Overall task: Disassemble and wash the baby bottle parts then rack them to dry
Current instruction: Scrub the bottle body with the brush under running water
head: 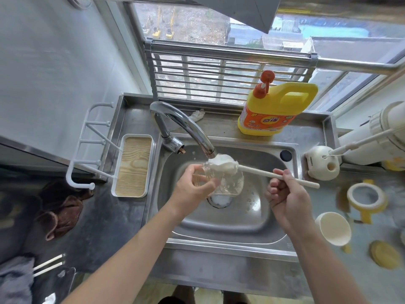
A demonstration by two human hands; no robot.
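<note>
left hand (192,187) curls round the clear, wet baby bottle (232,183) above the sink (241,227). the faucet (182,121) stands at its 11 o'clock. right hand (285,194), at the bottle's 3 o'clock, pinches the brush (263,172), foamy white head at the bottle's mouth.

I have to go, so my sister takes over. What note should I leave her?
Left hand holds the clear bottle over the sink.
Right hand grips the brush handle, sponge head at the bottle's mouth under the faucet.
Done: bottle taken apart; ring, cap and disc lie on the right counter.
Left: finish the bottle, wash those, put all on the drying rack.
</note>
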